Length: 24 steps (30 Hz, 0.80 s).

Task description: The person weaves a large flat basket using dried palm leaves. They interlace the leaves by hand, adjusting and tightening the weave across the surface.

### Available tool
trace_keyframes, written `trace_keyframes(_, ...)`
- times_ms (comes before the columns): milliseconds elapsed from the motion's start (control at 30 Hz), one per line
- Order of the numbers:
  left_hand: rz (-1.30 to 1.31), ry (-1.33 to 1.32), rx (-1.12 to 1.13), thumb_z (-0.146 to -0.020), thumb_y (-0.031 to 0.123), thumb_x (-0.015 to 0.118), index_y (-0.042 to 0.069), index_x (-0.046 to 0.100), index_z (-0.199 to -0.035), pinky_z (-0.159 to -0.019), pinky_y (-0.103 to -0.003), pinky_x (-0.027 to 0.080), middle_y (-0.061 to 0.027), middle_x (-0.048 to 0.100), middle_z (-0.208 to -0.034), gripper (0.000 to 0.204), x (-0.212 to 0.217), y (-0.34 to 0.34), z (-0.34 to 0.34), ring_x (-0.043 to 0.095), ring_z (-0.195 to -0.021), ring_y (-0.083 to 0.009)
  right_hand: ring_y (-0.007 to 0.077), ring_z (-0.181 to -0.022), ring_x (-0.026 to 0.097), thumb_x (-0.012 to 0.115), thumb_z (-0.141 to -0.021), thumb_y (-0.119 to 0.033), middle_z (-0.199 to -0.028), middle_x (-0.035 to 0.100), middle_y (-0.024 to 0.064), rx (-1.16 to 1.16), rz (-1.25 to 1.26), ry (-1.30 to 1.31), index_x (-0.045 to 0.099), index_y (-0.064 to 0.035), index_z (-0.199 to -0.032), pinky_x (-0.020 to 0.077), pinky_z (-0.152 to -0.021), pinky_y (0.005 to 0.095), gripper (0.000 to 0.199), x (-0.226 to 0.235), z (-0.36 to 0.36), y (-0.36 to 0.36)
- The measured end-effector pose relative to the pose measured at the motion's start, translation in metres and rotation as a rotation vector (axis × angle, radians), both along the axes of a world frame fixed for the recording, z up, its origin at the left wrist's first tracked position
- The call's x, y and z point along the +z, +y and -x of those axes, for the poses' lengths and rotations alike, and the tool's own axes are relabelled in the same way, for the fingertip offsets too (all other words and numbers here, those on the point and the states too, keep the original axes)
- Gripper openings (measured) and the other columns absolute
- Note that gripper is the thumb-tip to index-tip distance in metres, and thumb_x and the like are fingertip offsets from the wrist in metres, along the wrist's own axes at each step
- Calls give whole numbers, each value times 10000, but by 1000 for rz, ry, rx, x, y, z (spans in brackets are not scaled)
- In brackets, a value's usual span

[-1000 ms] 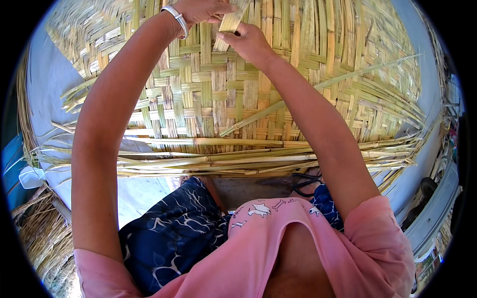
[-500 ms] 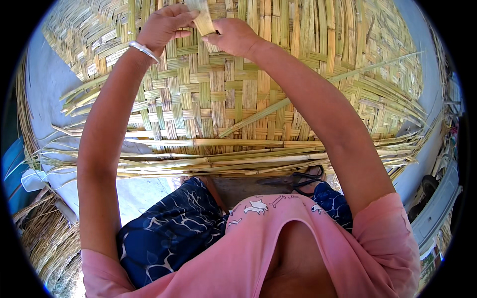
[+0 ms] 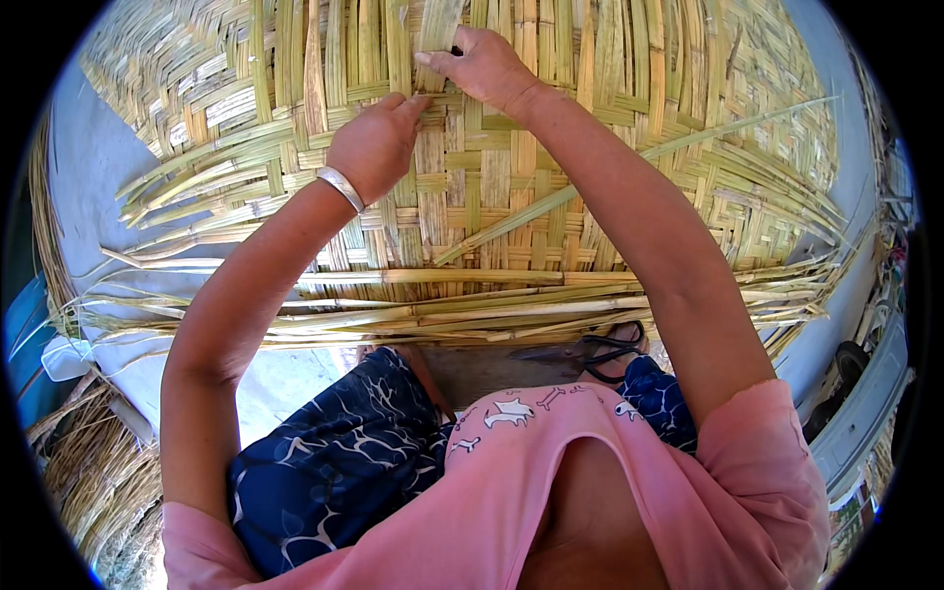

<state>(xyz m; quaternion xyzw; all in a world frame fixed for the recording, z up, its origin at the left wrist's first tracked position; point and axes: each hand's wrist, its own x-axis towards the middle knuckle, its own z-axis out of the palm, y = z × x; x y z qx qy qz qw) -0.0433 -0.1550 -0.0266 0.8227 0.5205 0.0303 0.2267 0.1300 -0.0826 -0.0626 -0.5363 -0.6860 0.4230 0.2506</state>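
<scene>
A woven mat of flat green and straw-coloured bamboo strips spreads before me. My right hand grips a wide pale bamboo strip near the mat's far middle, thumb on its near face and fingers behind. The strip rises past the top edge of the view. Just left of it and nearer to me, my left hand, with a silver bangle on the wrist, rests low on the weave. Its fingers are drawn together at the crossing strips; what they pinch, if anything, is hidden.
Loose split canes lie along the mat's near edge. A single narrow strip lies slantwise over the weave. Black-handled scissors are by my foot. Dry straw is heaped at the lower left, near a blue object.
My left hand has let go of the wide strip and come down to the weave, nearer and to the right. My right hand has shifted slightly right, still holding the strip, now more upright.
</scene>
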Motion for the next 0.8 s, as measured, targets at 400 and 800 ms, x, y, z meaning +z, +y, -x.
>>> trace_keyframes(400, 52, 280, -20, -814, 13, 454, 106, 427, -1313, -754, -404, 511, -116, 573, -1043, 509, 13, -10, -10, 575, -990, -288, 205, -686, 557, 663, -801, -410, -729, 606, 135, 22, 25, -88, 620, 43, -879, 459, -675, 344, 462, 9, -2, -2)
trace_keyframes(800, 277, -54, 215, -822, 100, 498, 16, 470, -1151, -750, -444, 484, -246, 628, -873, 341, -2, 10, -19, 617, -827, -390, 172, -620, 487, 670, -785, -442, -658, 543, 84, 52, 53, -38, 600, 16, -816, 432, -620, 332, 465, -1, -2, 4)
